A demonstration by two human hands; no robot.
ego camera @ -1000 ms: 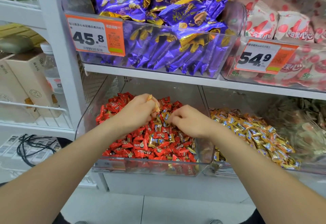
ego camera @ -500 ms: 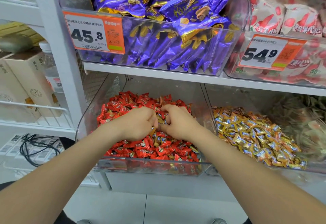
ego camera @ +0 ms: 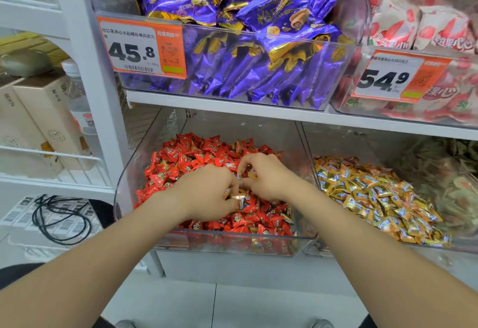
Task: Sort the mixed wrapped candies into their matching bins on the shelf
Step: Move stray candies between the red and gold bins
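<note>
Over the red candy bin (ego camera: pixel 144 172), both hands meet; left hand (ego camera: pixel 207 193) cups gold candies (ego camera: pixel 239 198); right hand (ego camera: pixel 269 175) pinches another; best gather only gold strays, then carry them to the gold bin (ego camera: pixel 307 144) alongside.

A white shelf (ego camera: pixel 227 106) crossed the middle of the frame; on it stood a clear bin (ego camera: pixel 258 74) of purple packets at upper centre, and a second clear bin (ego camera: pixel 344 106) of red-and-white packets at upper right; below, at centre, a clear bin of red candies (ego camera: pixel 232 246) sat just beside a bin of gold candies (ego camera: pixel 307 152) toward the right; white floor tiles (ego camera: pixel 181 304) lay along the bottom.
</note>
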